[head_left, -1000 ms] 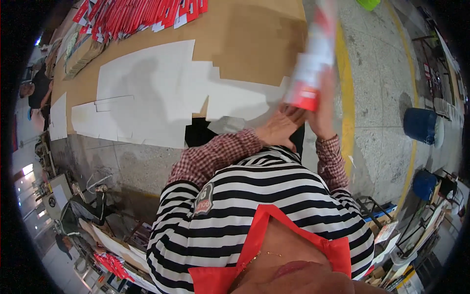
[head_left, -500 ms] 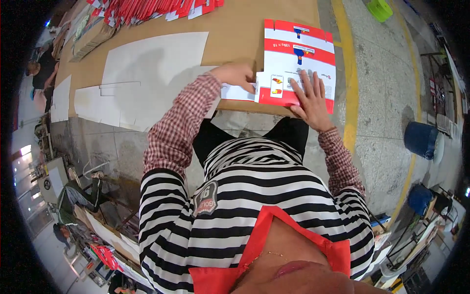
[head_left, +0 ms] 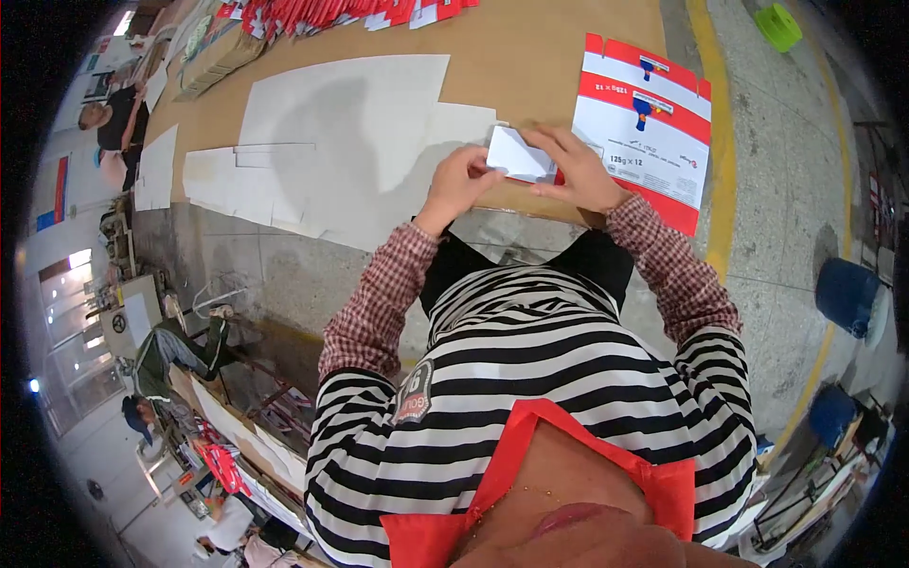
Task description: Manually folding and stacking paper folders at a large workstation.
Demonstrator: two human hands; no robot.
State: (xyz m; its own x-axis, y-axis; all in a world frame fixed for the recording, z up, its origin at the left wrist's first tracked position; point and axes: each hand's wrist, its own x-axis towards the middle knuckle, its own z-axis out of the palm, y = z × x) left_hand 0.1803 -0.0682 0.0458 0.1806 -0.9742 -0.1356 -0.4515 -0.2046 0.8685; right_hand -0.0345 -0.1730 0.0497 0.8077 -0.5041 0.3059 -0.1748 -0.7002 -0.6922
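Pinching opposite sides of a small white rectangular cardboard piece (head_left: 519,156), the left hand (head_left: 459,186) and right hand (head_left: 585,176) sit near a flat red-and-white carton (head_left: 653,137).

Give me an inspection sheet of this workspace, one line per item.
Surface: brown table, with white sheets lying flat on the person's left.
Job's things: small white piece between the hands, red showing along its lower edge; red and white printed carton sheet at the table's right edge.
Clutter: pile of red and white pieces on the far side; brown stack at far left.
Hands: left hand and right hand hold the small white piece from either side.
Cables: nothing seen.
Surroundings: concrete floor with yellow lines; blue container on the right; person in a dark top at far left.
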